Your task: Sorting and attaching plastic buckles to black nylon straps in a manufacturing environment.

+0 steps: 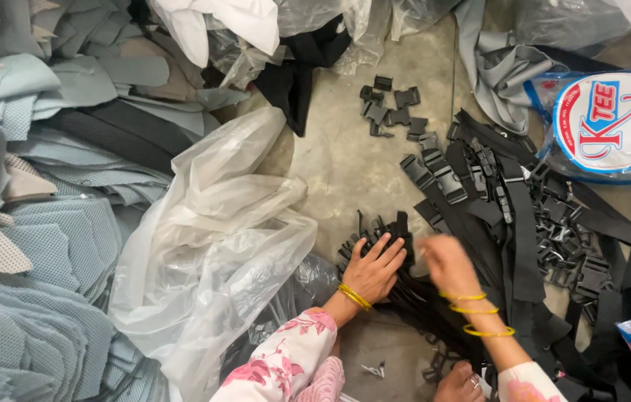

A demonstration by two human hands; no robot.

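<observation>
Covering the left side of the concrete floor (345, 160) is a heap of grey-blue mesh fabric pieces (40, 223), the biggest thing before you. Against its right edge lies a crumpled clear plastic bag (211, 238), reaching toward the middle of the floor. Across the right side sprawls a tangle of black webbing straps with plastic buckles (524, 231), and at the far right edge sits a round red, white and blue packet in clear wrapping (613, 123).

Near the bottom middle of the floor lies a tight bundle of black straps (386, 231), just left of that tangle. Your left hand (375, 268) rests palm down on this bundle, fingers spread and pressing its top, touching it rather than gripping. Your right hand (446, 260) hovers just beside, over the same straps; it is blurred, so you cannot tell whether its fingers are apart or closed on anything.

Toward the far middle of the floor a small scatter of loose black plastic buckle pieces (394, 108) lies well apart from both hands. Yellow bangles (354, 296) circle your left wrist.
</observation>
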